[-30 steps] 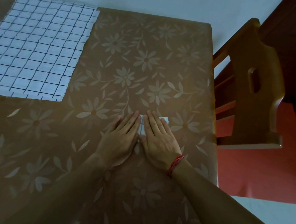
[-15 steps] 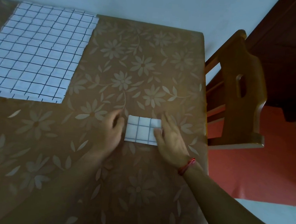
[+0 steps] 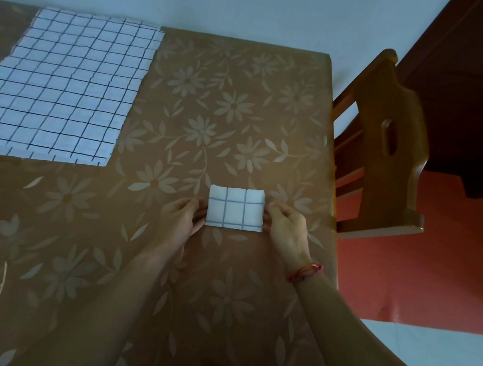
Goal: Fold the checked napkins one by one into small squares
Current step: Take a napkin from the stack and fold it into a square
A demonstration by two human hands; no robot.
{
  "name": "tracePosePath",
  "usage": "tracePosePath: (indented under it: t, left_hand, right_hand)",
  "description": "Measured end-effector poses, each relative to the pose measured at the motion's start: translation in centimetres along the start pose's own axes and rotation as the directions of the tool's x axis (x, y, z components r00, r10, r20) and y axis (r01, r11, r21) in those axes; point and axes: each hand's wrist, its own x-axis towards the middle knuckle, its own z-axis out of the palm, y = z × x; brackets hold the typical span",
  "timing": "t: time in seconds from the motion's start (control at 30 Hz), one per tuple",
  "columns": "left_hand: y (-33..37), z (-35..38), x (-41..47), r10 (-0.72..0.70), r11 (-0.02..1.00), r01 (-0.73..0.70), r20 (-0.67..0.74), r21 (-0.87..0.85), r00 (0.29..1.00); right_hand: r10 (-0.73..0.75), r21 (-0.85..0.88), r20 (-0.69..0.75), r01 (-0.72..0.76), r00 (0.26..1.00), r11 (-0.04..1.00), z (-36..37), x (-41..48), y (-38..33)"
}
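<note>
Folded napkin [image 3: 235, 208]: small layered near-square at centre frame, flat on the table [image 3: 243, 93]; judged finished. Left hand [image 3: 181, 218] pinches its left edge, right hand [image 3: 286, 227] its right edge, fingers curled. Flat napkins [image 3: 62, 86]: upper left, unfolded, awaiting folding.

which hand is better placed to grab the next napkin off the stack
Left, probably. The stack of flat napkins lies at the table's far left, on the left hand's side; the right hand at the folded napkin's right edge would have to cross over.
</note>
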Motion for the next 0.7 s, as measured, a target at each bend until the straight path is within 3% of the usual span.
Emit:
tracePosePath:
  t: [0.47, 0.7]
  left_hand:
    - [-0.2, -0.1, 0.3, 0.053, 0.996, -0.055, 0.031, 0.075, 0.998]
    - [0.1, -1.3, -0.1, 0.110, 0.979, -0.110, 0.009, 0.174, 0.994]
  right_hand:
    - [-0.006, 0.023, -0.004, 0.006, 1.000, 1.000, 0.2, -0.7, -0.4]
    - [-0.076, -0.065, -0.004, 0.076, 0.997, 0.995, -0.6, -1.4, -0.9]
